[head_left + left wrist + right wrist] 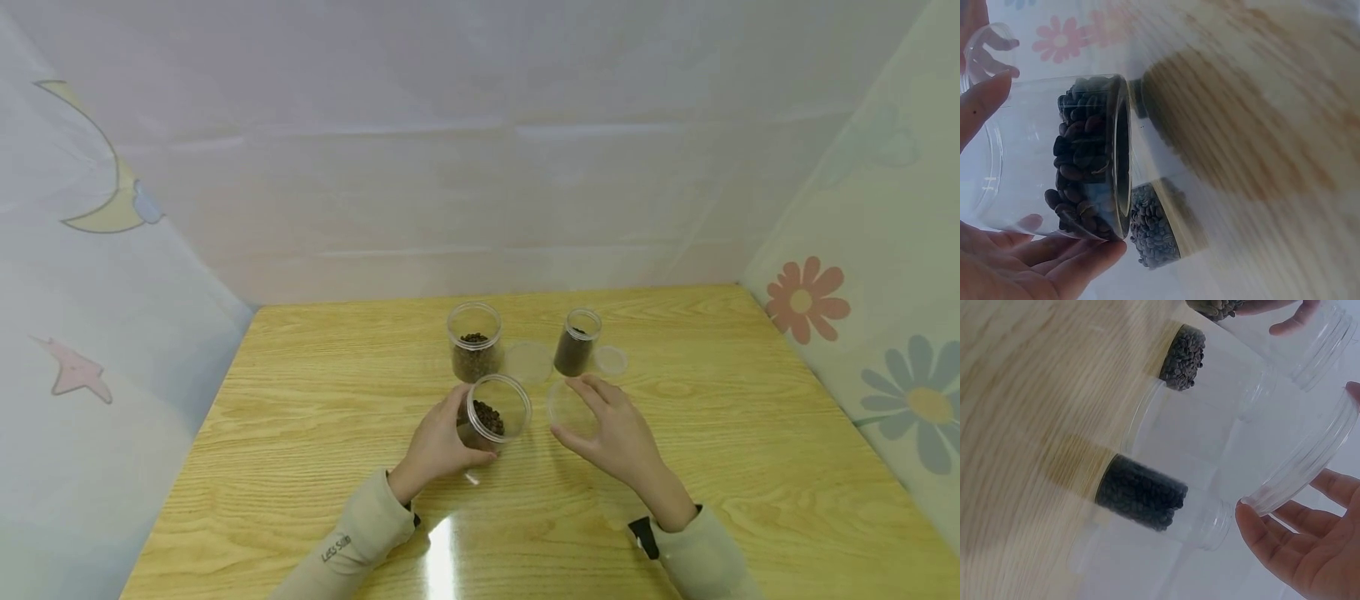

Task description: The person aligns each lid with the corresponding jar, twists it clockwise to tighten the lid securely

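My left hand (433, 442) grips a clear round plastic jar (1025, 156) around its side, thumb and fingers on opposite walls. The jar has no lid on, and dark brown beans (1085, 159) fill its lower part. In the left wrist view its base hangs above the tabletop; from the head it leans toward the right. A clear round lid (1304, 469) is held by its edge between the thumb and fingers of my right hand (621, 437), just to the right of the jar's mouth.
Behind the hands stands a second wide open jar (474, 329) of brown beans, a clear lid (528, 363) lying beside it. To the right is a narrower open jar (576, 354) of darker contents, with a small lid (611, 360). All rest on the wooden table (315, 392).
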Motion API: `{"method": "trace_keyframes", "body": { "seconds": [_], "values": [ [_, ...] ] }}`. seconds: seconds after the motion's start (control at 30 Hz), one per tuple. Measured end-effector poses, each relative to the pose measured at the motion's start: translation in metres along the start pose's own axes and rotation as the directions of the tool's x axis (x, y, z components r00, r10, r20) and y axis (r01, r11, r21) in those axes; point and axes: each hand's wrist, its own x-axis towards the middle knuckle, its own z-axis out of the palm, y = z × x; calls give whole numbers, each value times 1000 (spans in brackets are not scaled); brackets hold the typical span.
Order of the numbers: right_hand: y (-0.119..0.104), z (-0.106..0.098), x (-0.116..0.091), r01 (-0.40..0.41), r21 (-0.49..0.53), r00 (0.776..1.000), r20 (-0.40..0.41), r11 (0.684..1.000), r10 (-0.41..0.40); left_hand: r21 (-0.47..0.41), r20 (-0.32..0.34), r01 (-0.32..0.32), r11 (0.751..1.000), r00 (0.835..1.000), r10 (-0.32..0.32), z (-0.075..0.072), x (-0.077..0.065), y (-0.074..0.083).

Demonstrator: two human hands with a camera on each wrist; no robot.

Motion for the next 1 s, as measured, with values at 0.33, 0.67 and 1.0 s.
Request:
{"method": "trace_keyframes", "body": {
  "seconds": [0.33, 0.67, 1.0],
  "values": [
    [0, 1, 0, -8, 20, 1000, 12, 1000, 7, 45, 17, -8, 999, 1000, 7, -3, -2, 4],
    [-3, -2, 2, 60, 159, 997, 36, 986, -66, 74, 36, -21, 997, 999, 18, -5, -1, 5],
    [-10, -8, 9, 108, 195, 990, 73, 975, -124, 111, 34, -28, 993, 999, 25, -5, -1, 7]
  ]
}}
